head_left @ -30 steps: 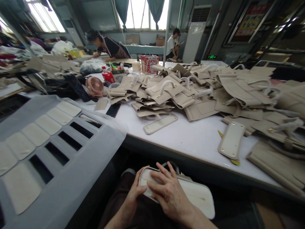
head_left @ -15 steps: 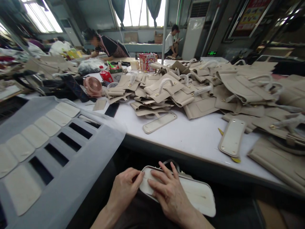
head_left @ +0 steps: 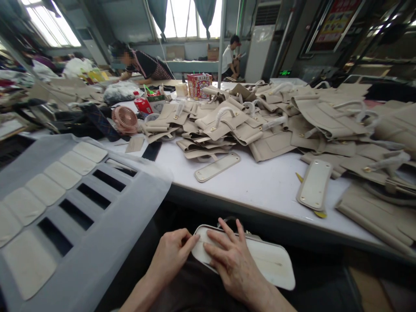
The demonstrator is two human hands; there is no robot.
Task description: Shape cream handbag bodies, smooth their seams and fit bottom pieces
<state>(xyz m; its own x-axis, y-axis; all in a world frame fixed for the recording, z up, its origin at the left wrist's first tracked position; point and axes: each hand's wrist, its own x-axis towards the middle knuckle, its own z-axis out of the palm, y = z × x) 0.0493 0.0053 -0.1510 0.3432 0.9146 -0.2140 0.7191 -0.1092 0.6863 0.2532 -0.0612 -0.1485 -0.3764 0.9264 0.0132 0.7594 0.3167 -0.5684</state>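
Note:
A long off-white panel with rounded ends (head_left: pixel 271 264) lies over my lap, below the table's front edge. It looks like the base of a handbag, and part of a handle (head_left: pixel 231 222) and a bit of metal fitting show behind it. My left hand (head_left: pixel 172 251) pinches the panel's rim at its left end between thumb and index finger. Across the left half of the panel, my right hand (head_left: pixel 232 260) rests palm down with its fingers spread. That hand covers part of the panel's surface.
Beige bag pieces (head_left: pixel 224 119) are heaped along the white table (head_left: pixel 253 186). Two base panels with studs, one central (head_left: pixel 217 167) and one right (head_left: pixel 314 184), lie nearer. At left, white panels (head_left: pixel 45 188) rest on a grey sheet. A pink fan (head_left: pixel 125 120) stands behind; two people are farther back.
The camera view has shifted slightly. Both hands keep nearly the same hold and position on the panel, with only tiny finger movement.

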